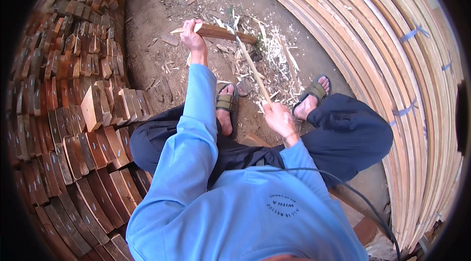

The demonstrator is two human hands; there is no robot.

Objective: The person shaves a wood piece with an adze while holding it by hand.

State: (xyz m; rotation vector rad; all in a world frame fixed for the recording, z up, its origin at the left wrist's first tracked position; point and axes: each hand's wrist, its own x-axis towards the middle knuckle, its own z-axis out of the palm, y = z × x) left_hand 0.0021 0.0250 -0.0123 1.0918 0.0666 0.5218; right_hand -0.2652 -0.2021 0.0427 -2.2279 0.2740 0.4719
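Observation:
In my left hand (193, 37) is one end of a brown piece of wood (220, 32), with the fingers wrapped round it. The wood reaches out to the right over the dirt, and its pale tip pokes out past my fist. My right hand (280, 119) is closed round the lower end of a long, pale wooden handle (252, 67). At the handle's far end, a small greyish head touches or overlaps the wood's side; its exact shape is too small to tell. Pale wood shavings (282, 62) lie beneath and to the right of the wood.
Stacked short wooden blocks (93, 155) rise along my left side. Long bundled planks (392, 64), tied with bluish strips, curve along the right. My sandalled feet (226, 109) stand close to the shavings. A dark cable (360, 194) crosses my shirt toward the lower right.

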